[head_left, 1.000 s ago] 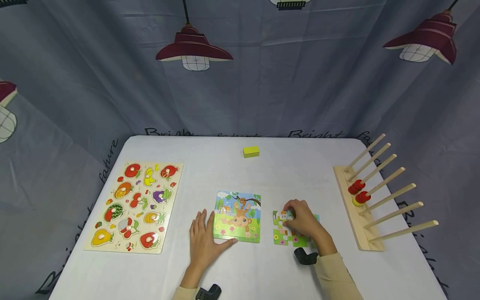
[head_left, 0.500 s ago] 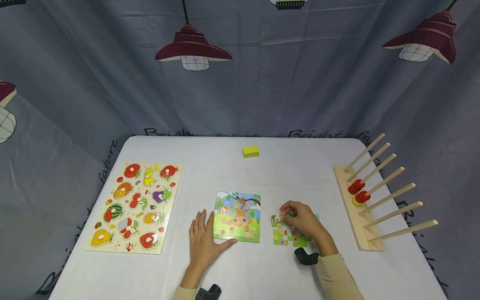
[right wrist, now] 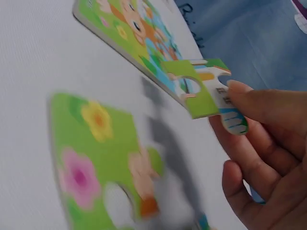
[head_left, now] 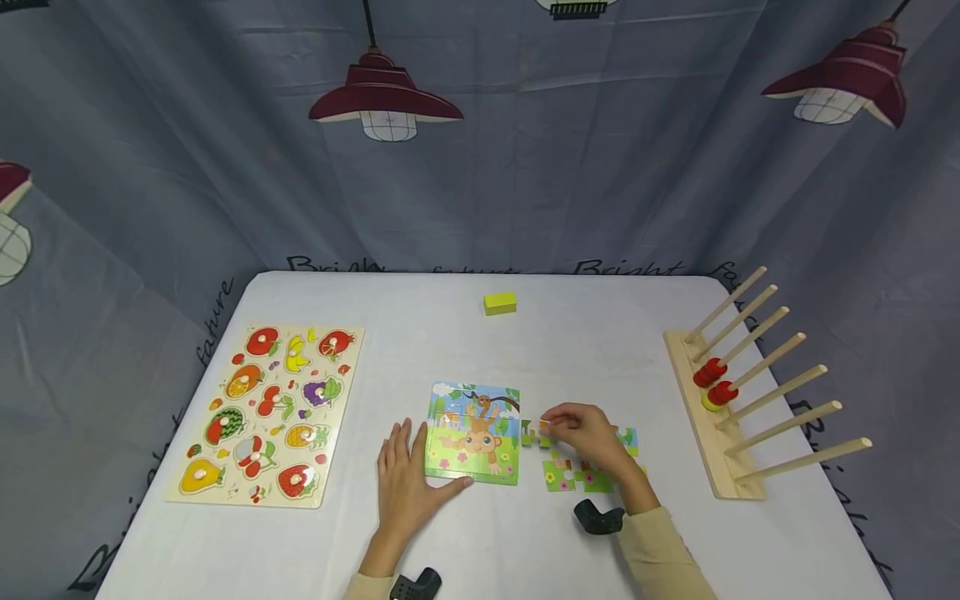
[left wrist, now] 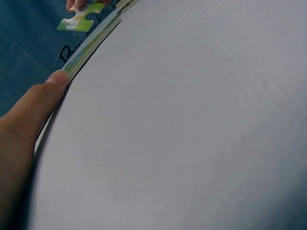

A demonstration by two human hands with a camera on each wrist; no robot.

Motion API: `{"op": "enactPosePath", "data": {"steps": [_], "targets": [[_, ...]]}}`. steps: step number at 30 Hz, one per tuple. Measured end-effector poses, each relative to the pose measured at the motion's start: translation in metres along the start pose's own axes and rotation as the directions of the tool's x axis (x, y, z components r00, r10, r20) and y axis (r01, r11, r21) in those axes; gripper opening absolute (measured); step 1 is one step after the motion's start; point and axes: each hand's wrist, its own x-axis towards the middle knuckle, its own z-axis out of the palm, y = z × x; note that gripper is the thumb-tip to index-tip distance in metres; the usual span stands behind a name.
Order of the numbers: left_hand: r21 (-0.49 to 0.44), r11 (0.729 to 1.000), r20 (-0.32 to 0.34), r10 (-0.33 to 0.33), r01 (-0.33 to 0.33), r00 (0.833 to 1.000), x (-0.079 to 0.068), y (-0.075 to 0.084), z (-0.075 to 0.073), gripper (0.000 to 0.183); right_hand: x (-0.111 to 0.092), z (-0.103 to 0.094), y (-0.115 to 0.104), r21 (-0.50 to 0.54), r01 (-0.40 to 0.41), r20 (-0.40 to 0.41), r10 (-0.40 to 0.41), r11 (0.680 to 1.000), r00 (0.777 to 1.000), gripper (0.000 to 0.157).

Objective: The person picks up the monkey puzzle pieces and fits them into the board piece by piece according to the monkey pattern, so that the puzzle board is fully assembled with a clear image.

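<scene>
A square monkey jigsaw puzzle (head_left: 474, 435) lies at the middle of the table. My left hand (head_left: 405, 492) rests flat beside it with straight fingers, the thumb at its near edge. My right hand (head_left: 592, 437) pinches a green and white puzzle piece (right wrist: 204, 88) between thumb and fingers, raised just right of the monkey puzzle. The left wrist view catches the same puzzle piece (left wrist: 76, 20) at its top. Beneath and beside the right hand lie several loose pieces (head_left: 558, 477), partly hidden by it; a flowered puzzle piece (right wrist: 96, 158) looms near the right wrist camera.
To the left lies a fruit peg board (head_left: 262, 417). On the right stands a wooden rack (head_left: 712, 425) with slanting pegs and red and yellow beads. A yellow block (head_left: 499, 304) sits near the far edge, before a grey curtain (head_left: 480, 192).
My right hand has moved left from the loose pieces towards the monkey puzzle, lifting a piece away with it. The left hand has stayed in place.
</scene>
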Motion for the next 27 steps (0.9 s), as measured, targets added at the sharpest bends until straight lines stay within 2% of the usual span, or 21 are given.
{"op": "enactPosePath", "data": {"steps": [6,11,15,19,27], "targets": [[0.001,1.0,-0.015,0.011,-0.011,1.0,-0.001,0.0,0.001,0.11,0.007,0.022,-0.003,0.056,-0.016,-0.01,0.017,0.998,1.0,0.023],[0.008,1.0,-0.003,0.006,-0.006,1.0,-0.001,-0.001,0.002,0.111,0.014,0.045,-0.008,0.098,0.014,-0.016,-0.013,0.995,1.0,0.023],[0.021,1.0,0.002,0.004,-0.004,1.0,0.0,-0.002,0.001,0.111,0.02,0.066,-0.018,0.116,0.023,-0.06,-0.016,0.993,0.998,0.019],[0.021,1.0,-0.01,0.01,-0.009,1.0,0.001,-0.001,0.0,0.11,0.025,0.087,-0.03,0.099,0.041,-0.095,-0.031,0.994,0.995,0.017],[0.022,1.0,-0.009,0.01,-0.01,1.0,0.0,-0.001,0.0,0.109,0.036,0.113,-0.047,0.028,0.116,-0.052,-0.114,0.993,0.992,0.016]]}}
